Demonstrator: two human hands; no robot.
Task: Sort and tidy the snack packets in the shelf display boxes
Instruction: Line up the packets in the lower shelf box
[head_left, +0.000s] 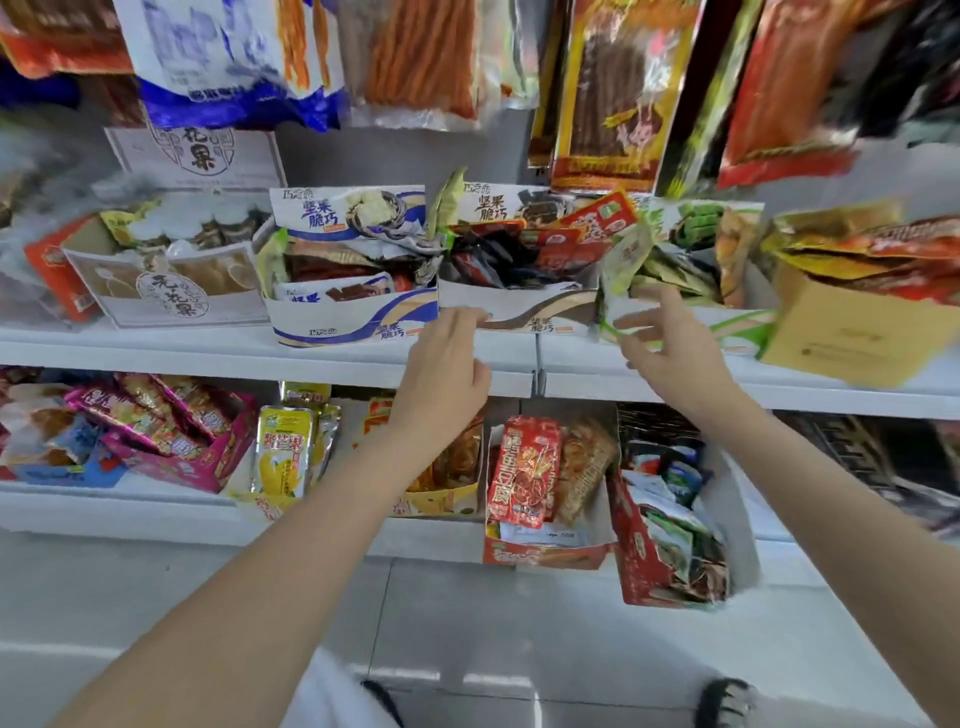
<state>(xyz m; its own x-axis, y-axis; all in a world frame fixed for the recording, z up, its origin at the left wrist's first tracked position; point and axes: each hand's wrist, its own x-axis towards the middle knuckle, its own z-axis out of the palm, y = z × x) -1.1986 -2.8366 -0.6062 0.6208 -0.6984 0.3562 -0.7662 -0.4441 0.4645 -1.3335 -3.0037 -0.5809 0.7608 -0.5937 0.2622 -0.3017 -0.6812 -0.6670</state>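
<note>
On the upper shelf (260, 353) stands a row of open display boxes crammed with mixed snack packets. My left hand (447, 364) reaches to the brown-and-white box (540, 306). One straight fingertip touches its front lower left, and the other fingers are loosely curled. My right hand (670, 348) has its fingers spread at the front left corner of the green box (737, 327), holding nothing. A pale green packet (623, 260) stands upright at that box's left end, just above my fingers. The blue-and-white box (353, 322) sits to the left of my left hand.
A white box (171, 301) stands at the far left and a tan carton (852, 343) at the far right of the upper shelf. Large bags hang above. On the lower shelf a red box (540, 551) and a tilted red box (670, 566) jut over the edge.
</note>
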